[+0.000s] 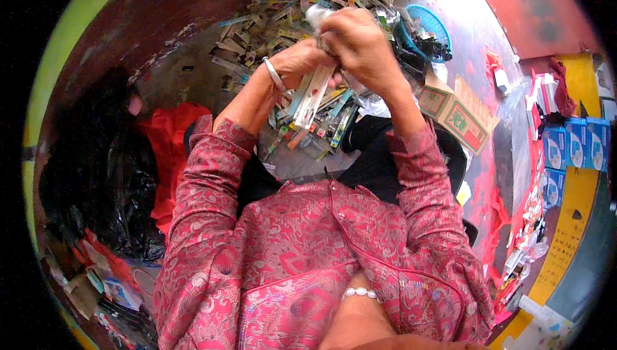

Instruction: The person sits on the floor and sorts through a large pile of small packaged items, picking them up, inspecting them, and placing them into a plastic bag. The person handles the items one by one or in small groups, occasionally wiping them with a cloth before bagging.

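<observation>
My left hand (297, 64), with a white bracelet at the wrist, is closed around a bundle of long narrow packets (313, 98). Their pale lower ends point down toward my lap. Directly against it, my right hand (358, 42) is bent into a fist at the top of the bundle. A tuft of crumpled clear plastic (317, 16) sticks out above the right fingers, which seem to grip it. Both hands are above a large heap of similar slim packets (283, 13) on the floor. The knuckles hide where packets and plastic meet.
Right of the heap stands a blue basket (448, 34) with dark items inside. An open cardboard box (459, 119) sits nearer my right knee. Black plastic bags (96, 176) and a red bag (172, 151) lie at left. Blue boxes (586, 144) are stacked far right.
</observation>
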Motion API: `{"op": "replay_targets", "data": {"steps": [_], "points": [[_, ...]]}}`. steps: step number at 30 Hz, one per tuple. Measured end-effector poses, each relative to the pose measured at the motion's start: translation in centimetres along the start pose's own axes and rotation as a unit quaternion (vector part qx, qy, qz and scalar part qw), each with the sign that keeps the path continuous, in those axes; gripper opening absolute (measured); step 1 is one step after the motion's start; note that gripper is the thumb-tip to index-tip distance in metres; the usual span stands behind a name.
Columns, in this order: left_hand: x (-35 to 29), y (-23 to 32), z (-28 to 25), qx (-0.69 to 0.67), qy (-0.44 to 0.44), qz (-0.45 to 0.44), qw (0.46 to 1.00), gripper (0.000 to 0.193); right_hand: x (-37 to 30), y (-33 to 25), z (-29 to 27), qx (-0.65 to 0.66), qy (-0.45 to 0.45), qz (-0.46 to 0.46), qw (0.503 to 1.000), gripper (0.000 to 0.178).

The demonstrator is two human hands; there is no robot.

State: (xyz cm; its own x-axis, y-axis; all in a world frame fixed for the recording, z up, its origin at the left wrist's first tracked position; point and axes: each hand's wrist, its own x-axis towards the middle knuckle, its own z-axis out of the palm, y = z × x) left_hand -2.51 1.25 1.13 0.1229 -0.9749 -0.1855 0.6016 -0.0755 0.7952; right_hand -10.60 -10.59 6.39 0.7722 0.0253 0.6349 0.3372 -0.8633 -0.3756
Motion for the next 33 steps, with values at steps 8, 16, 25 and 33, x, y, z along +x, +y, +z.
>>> {"op": "replay_targets", "data": {"steps": [8, 16, 25, 33], "points": [[0.6, 0.3, -0.5, -0.043, -0.025, 0.05, 0.998, 0.03, -5.4, 12.7, 0.0, 0.173, 0.192, 0.423, 0.868, 0.018], [2.6, 0.8, -2.2, -0.247, -0.089, 0.144, 0.954, 0.024, -6.0, 6.4, 1.1, 0.49, 0.07, 0.526, 0.692, 0.026], [2.3, 0.1, 0.2, -0.115, 0.012, 0.091, 0.989, 0.029, -4.8, 0.6, 2.7, 0.307, -0.33, 0.408, 0.794, 0.061], [2.5, 0.1, -1.6, -0.063, 0.066, 0.115, 0.989, 0.026, -5.0, 0.8, 3.6, 0.277, -0.219, 0.273, 0.895, 0.041]]}}
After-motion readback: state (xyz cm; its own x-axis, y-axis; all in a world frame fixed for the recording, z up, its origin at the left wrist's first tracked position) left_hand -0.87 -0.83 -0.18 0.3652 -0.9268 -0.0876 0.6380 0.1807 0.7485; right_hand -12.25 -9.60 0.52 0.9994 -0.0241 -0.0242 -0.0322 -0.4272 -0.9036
